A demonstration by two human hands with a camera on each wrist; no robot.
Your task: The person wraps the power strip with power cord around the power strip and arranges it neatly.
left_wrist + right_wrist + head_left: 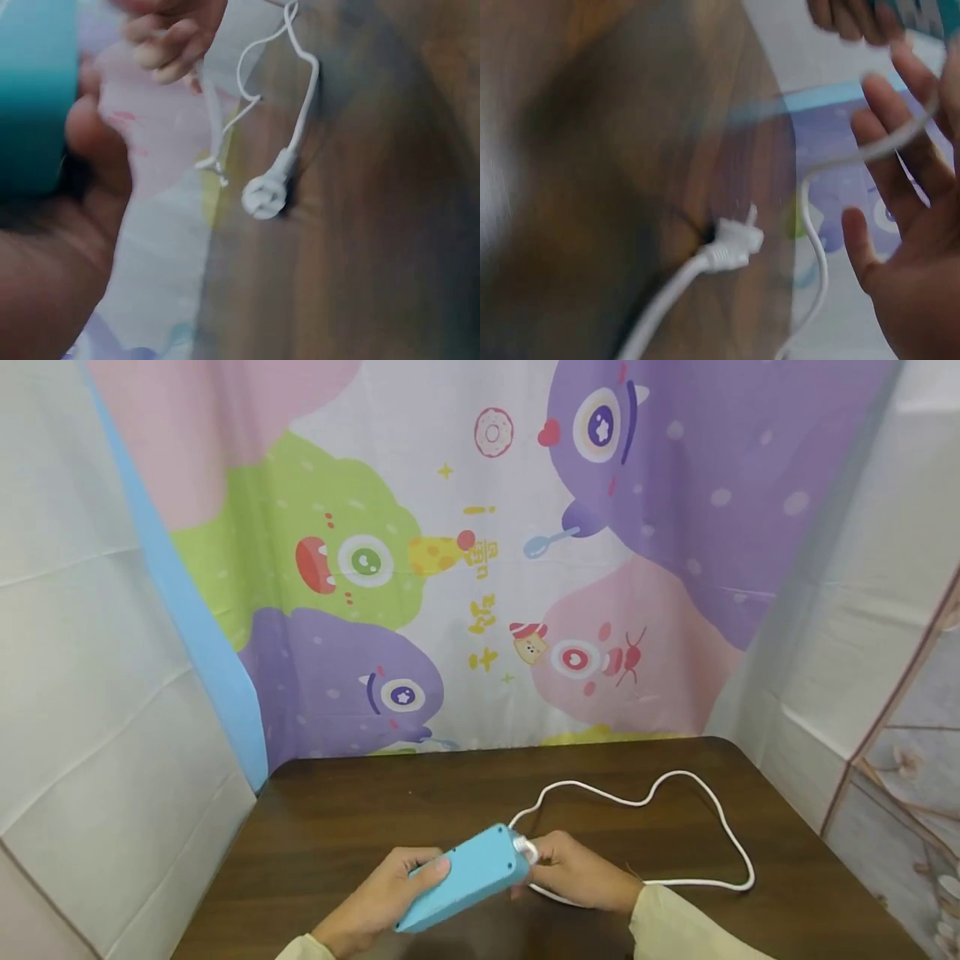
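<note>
A light-blue power strip is tilted above the table, its back with corner screws facing up. My left hand grips its near end, thumb on the back. From its far end comes a white cord. My right hand is at that end and holds the cord between thumb and index finger, the other fingers loosely spread in the right wrist view. A white plug lies on the table at the cord's other end. In the head view the plug is hidden; the socket side faces away.
The dark wooden table has rounded far corners. A loop of the cord lies across its right half. Behind it hangs a curtain with cartoon monsters, and pale cloth panels stand at both sides.
</note>
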